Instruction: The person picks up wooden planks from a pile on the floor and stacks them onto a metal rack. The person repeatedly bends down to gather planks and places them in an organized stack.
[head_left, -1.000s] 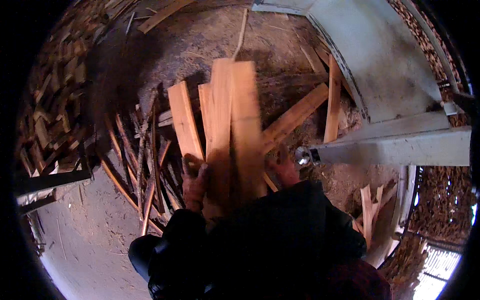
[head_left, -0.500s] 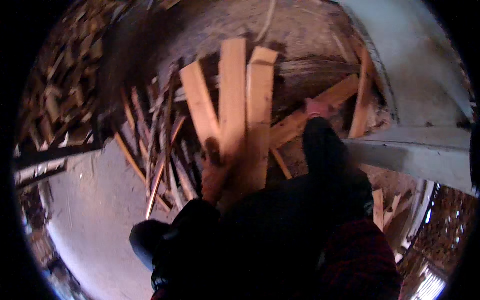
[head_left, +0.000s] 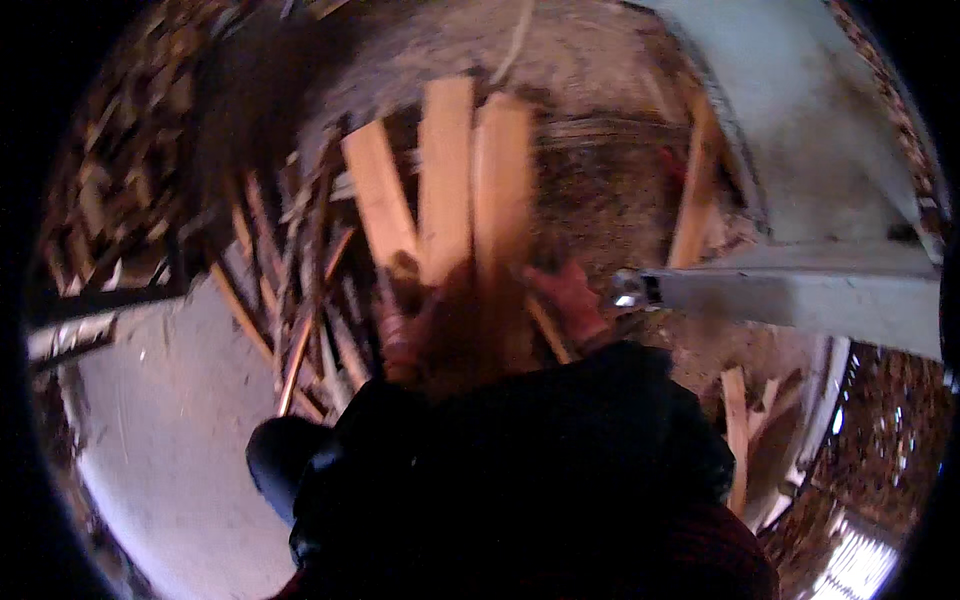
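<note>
Three light wooden planks fan upward in front of me: a left plank (head_left: 380, 185), a middle plank (head_left: 446, 180) and a right plank (head_left: 503, 180), which is blurred. My left hand (head_left: 402, 335) is closed around the shadowed lower left edges of the planks; its fingertips are hard to make out. Beside the right plank's lower right edge is my right hand (head_left: 572, 300), its fingers apart and reaching toward that edge. The near ends of the planks are dark against my jacket. A thin wood strip (head_left: 548, 328) lies by my right hand.
Thin sticks (head_left: 300, 290) lie heaped left of the planks, beside a pale flat surface (head_left: 170, 430). Chopped firewood (head_left: 120, 170) is stacked at far left. A pale beam (head_left: 790, 300) juts in from the right, below a large panel (head_left: 800, 110). Another plank (head_left: 695, 195) leans near it.
My right hand has come back toward me and left, to the right plank's edge. The slanted plank it was on no longer lies at the right. My left hand stays at the planks.
</note>
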